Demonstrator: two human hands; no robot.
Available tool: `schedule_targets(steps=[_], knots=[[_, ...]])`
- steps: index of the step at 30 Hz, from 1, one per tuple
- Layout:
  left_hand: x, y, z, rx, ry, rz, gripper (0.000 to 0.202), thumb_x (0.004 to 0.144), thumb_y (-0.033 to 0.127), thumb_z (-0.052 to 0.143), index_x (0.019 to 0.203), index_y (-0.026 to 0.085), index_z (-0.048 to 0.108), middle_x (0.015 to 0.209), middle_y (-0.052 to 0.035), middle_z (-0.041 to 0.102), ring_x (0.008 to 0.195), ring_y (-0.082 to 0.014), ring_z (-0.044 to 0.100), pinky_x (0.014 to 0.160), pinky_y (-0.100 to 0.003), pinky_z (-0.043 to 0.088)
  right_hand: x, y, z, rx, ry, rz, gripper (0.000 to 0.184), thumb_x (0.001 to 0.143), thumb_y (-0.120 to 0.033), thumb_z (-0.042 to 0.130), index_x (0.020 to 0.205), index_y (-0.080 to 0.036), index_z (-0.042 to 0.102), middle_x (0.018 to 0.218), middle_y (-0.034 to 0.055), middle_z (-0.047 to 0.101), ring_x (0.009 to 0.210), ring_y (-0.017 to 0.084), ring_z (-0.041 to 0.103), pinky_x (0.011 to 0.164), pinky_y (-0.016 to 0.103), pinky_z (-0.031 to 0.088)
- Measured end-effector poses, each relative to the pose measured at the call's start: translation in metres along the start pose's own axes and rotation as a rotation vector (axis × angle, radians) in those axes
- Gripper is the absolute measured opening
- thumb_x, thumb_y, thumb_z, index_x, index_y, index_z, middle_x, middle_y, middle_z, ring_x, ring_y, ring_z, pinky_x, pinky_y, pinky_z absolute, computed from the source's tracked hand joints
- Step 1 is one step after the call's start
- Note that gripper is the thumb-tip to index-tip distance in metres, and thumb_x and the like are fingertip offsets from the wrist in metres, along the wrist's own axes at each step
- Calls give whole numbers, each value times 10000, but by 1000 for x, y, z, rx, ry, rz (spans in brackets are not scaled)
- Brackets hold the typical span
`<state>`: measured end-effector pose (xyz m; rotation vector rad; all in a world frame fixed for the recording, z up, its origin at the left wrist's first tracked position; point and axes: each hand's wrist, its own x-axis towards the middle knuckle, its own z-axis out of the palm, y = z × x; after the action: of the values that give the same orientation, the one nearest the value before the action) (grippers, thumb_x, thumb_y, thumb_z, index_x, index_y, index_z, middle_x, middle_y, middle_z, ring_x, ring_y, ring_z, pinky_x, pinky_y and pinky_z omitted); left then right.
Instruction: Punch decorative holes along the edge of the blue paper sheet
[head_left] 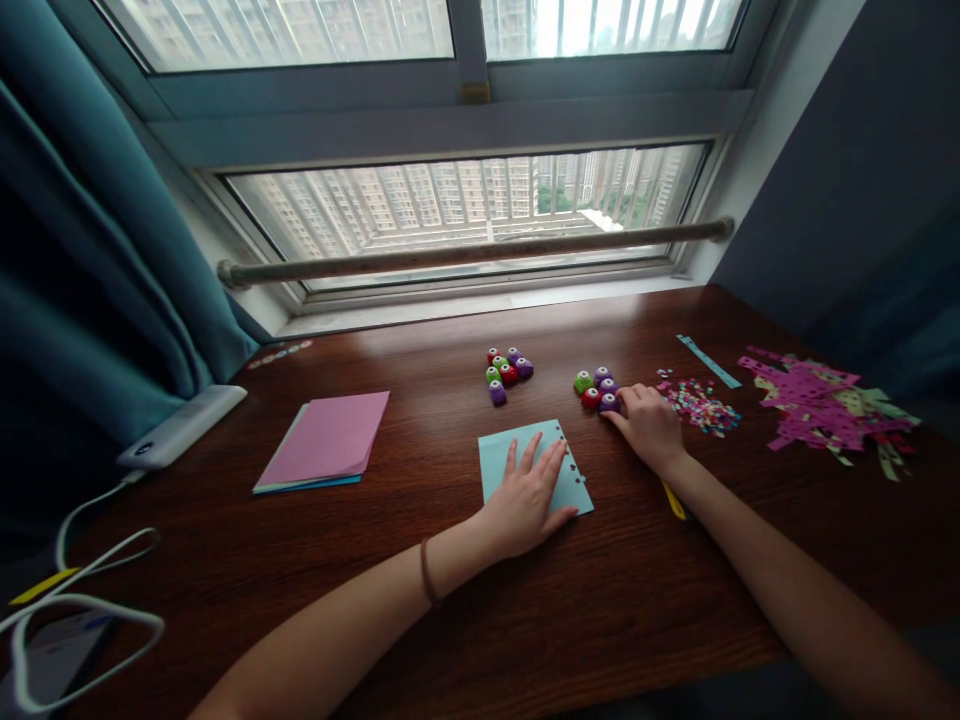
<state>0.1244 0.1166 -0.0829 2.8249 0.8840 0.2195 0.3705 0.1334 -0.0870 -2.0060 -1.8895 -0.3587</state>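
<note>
My left hand [527, 500] lies flat with fingers spread on a light blue sheet of paper [495, 455]. Small shaped holes run along the sheet's right edge. Thumb and fingers of my right hand [651, 425] are closed around a small purple craft punch [609, 402]. It sits at the near side of a cluster with a green punch [583, 381], a red punch [591, 398] and other purple ones. A second group of red, green and purple punches [508, 374] stands to the left, beyond the sheet. A yellow-handled tool [673, 500] is partly hidden beneath my right wrist.
Pink and blue sheets [326, 435] are stacked at left. Punched-out confetti [705, 405], a blue paper strip [709, 361] and a heap of pink strips [814, 400] lie at right. A white power bank [184, 428] with a cable [94, 600] and a phone [60, 650] occupy the left side.
</note>
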Motion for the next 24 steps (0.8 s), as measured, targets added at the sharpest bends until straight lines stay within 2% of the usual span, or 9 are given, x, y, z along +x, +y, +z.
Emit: schedule_targets(steps=[3,6,8,11,13,18,24], knots=[[0,0,0,-5,-5,-2,768,858,515,397,1413,91,78,1444,-105,198,1339,-301,-5,1064,-542,34,2,-1,-3,-21,4,65,279,748,-352,695,874,-147,553,795,82,554,774,248,502,663,323,386],[0,0,0,-7,-14,-12,767,858,508,400,1411,83,79,1449,-97,185,1337,-305,-3,1064,-539,18,1,-4,-10,120,-10,95,235,739,-326,707,831,-163,565,717,45,547,702,213,507,615,291,375],[1,1,-1,-7,-16,-15,764,856,498,407,1410,82,85,1448,-95,187,1337,-306,2,1065,-535,16,-3,-7,-16,347,-135,3,163,753,-301,688,758,-174,586,689,21,549,659,179,511,601,267,378],[1,1,-2,-6,-16,-17,752,849,471,426,1409,85,104,1446,-93,196,1335,-308,16,1069,-529,27,-12,-16,-23,727,-435,-232,94,759,-265,663,719,-184,642,707,-2,567,634,135,524,590,231,391],[1,2,-3,-7,-15,-15,740,846,449,434,1407,86,117,1445,-89,198,1335,-309,25,1071,-526,38,-17,-22,-24,842,-535,-307,57,750,-246,660,741,-191,673,746,-2,576,656,129,535,597,222,399],[0,4,-5,-10,-12,-9,728,840,423,442,1402,81,132,1444,-90,201,1334,-312,27,1069,-535,52,-21,-28,-21,874,-531,-305,28,744,-197,658,729,-193,682,760,-6,573,675,124,539,630,223,404],[0,3,-3,-2,-7,-9,726,843,435,436,1402,82,136,1440,-96,211,1333,-316,33,1066,-544,55,-19,-22,-18,842,-568,-311,37,729,-146,661,698,-164,652,743,-1,557,654,122,526,593,216,384]])
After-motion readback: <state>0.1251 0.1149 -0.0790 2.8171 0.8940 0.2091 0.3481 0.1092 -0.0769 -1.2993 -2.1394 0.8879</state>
